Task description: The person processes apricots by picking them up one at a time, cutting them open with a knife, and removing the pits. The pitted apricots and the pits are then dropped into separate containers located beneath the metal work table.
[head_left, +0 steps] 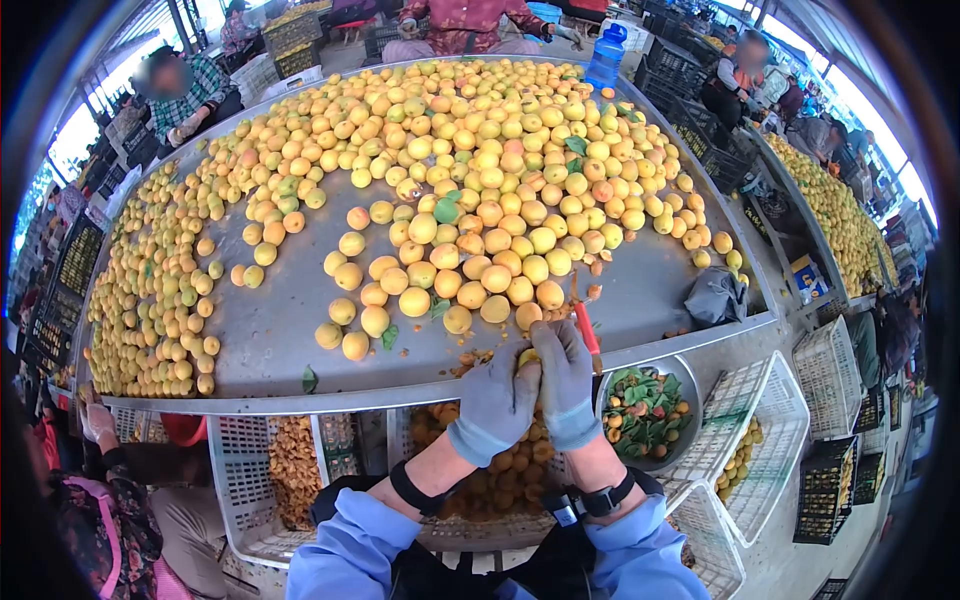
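Note:
Close together at the table's front edge, my two hands in grey gloves meet over an apricot (528,357), which is mostly hidden by the fingers. My left hand (494,398) is closed on the fruit from the left. From the other side, my right hand (564,378) also has its fingers closed on it. Just right of that hand is a knife with a red handle (587,330), its tip toward the fruit pile. A large heap of yellow-orange apricots (500,215) covers much of the metal table (270,340), with some green leaves among them.
Below the edge stand a metal bowl (685,385) of leaves and fruit, a white crate (230,470) holding orange pieces, and another white crate (785,440). A dark plastic bag (716,297) lies at the table's right, a blue bottle (606,55) at the back. Other people sit around.

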`<state>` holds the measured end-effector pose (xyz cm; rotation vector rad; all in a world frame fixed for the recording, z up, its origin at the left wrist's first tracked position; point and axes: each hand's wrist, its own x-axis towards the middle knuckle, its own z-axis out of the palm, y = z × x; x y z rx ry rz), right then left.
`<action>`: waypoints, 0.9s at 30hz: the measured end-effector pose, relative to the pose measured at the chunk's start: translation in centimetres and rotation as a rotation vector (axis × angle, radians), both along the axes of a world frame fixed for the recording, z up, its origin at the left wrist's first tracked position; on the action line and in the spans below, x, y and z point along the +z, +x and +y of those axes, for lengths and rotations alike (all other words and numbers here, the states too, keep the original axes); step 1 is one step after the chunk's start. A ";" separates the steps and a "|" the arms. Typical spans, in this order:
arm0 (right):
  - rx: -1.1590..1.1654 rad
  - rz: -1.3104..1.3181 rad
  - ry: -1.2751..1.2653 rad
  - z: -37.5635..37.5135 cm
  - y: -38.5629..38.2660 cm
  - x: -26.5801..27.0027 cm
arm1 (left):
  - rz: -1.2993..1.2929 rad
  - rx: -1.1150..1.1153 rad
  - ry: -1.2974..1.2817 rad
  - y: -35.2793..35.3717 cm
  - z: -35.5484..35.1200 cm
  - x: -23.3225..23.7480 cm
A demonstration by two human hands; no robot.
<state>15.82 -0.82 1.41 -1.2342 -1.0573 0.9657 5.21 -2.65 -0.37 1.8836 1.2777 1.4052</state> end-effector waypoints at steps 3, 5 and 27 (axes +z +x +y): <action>0.059 -0.030 0.028 0.0 0.0 -0.1 | 0.098 0.026 0.046 -0.3 0.2 0.0; 0.068 -0.049 0.134 0.2 0.0 -1.1 | 0.079 0.038 0.047 -0.2 0.2 -0.6; 0.010 -0.279 0.295 -0.8 -1.1 0.5 | -0.148 0.090 -0.007 0.9 -1.1 -1.1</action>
